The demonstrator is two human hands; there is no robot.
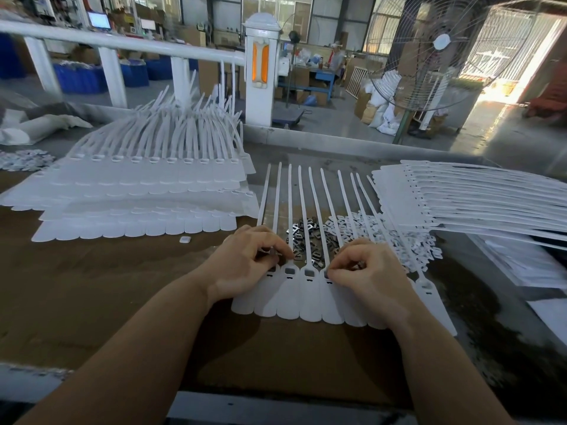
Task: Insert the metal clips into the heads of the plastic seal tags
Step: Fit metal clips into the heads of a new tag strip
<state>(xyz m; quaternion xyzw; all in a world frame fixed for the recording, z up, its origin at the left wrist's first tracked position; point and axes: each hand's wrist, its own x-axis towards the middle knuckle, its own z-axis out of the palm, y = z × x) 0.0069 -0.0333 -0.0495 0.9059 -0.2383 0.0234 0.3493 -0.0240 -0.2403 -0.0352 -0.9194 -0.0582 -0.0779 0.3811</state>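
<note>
Metal clips lie heaped between and just beyond both hands.

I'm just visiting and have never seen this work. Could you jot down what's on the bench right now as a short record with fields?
Work piece: strip of tags, flat, straps pointing away
Left hand: pinches a clip at a tag head
Right hand: fingers curled at a tag head; what it holds is hidden
Open heads: two between the hands
Clips: loose pile behind the hands
White caps: heap right of the clips
Tag stacks: left and right
</note>
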